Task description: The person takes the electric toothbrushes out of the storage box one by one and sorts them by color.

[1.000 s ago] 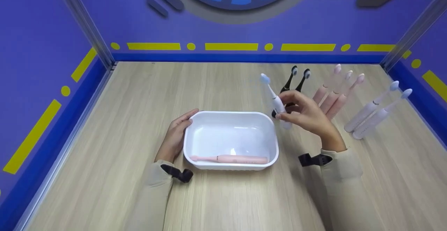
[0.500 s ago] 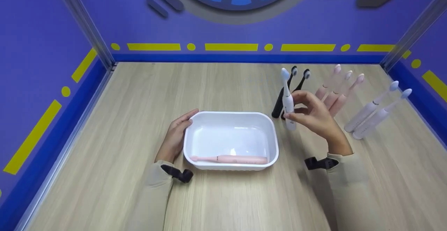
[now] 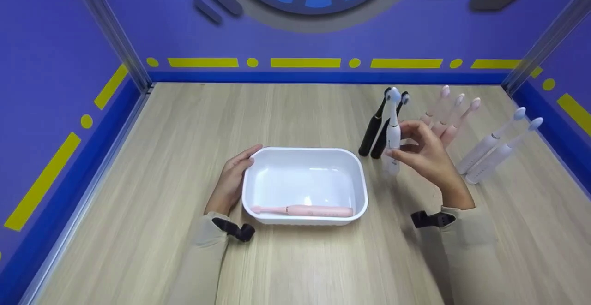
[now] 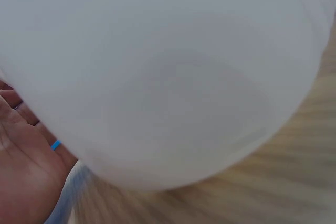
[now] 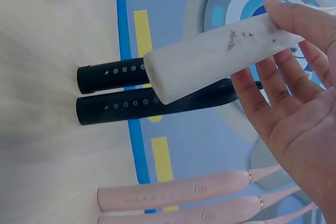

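My right hand (image 3: pixel 425 152) pinches a white electric toothbrush (image 3: pixel 393 138) by its handle between thumb and fingers, brush head up. In the right wrist view, the toothbrush's base hangs in front of two black electric toothbrushes (image 5: pixel 113 109), which stand upright on the table. My left hand (image 3: pixel 232 178) grips the left rim of a white plastic basin (image 3: pixel 304 151), thumb over the edge. The basin's wall (image 4: pixel 173 103) fills most of the left wrist view. Inside it, along the near side, lies a pink electric toothbrush (image 3: pixel 318 211).
Several more electric toothbrushes stand at the right: three pink toothbrushes (image 3: pixel 450 134) behind my right hand and two pale white toothbrushes (image 3: pixel 491 159) farther right. A blue wall panel (image 3: pixel 304 46) closes off the back of the wooden table (image 3: pixel 184 125), with panels on both sides.
My right hand has moved right with the white toothbrush, which now stands nearly vertical and overlaps the black ones in the head view. The left hand and basin have stayed put.
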Motion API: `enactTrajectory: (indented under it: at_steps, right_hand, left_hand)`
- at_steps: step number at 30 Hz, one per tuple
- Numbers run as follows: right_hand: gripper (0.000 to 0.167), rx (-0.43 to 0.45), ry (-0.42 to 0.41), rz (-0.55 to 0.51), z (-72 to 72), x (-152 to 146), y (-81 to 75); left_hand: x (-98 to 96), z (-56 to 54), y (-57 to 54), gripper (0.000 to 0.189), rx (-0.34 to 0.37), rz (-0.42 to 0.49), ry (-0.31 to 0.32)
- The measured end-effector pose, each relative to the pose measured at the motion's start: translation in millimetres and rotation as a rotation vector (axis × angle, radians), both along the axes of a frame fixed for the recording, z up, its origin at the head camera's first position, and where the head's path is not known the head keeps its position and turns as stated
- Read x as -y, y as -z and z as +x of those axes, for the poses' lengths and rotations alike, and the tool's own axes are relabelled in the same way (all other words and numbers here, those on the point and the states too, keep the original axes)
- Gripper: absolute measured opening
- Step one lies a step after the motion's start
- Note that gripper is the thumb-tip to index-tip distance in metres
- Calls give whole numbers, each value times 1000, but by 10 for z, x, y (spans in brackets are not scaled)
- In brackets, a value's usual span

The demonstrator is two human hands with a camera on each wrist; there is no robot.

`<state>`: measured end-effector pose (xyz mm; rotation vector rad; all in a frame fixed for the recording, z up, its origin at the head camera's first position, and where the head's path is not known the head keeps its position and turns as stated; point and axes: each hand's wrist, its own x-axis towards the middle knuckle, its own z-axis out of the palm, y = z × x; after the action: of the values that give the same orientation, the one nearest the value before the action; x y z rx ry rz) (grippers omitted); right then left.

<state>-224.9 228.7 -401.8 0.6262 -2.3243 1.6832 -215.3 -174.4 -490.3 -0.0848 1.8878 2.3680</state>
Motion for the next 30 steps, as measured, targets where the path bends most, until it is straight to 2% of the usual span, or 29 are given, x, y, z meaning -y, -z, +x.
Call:
enactTrajectory:
  at_steps: [8, 16, 22, 30]
  right_hand:
    - [50, -1, 22, -51, 25, -99, 43]
    - [53, -28, 58, -3, 70, -216, 86]
    - [56, -39, 102, 62, 120, -335, 81]
    - [60, -61, 142, 82, 163, -448, 60]
  left_hand:
    - [-3, 6, 7, 43, -4, 3, -5]
    - [1, 19, 1, 44, -6, -20, -6]
    - [5, 12, -5, 44, -20, 14, 2]
    - [-6, 7, 8, 43, -21, 17, 3]
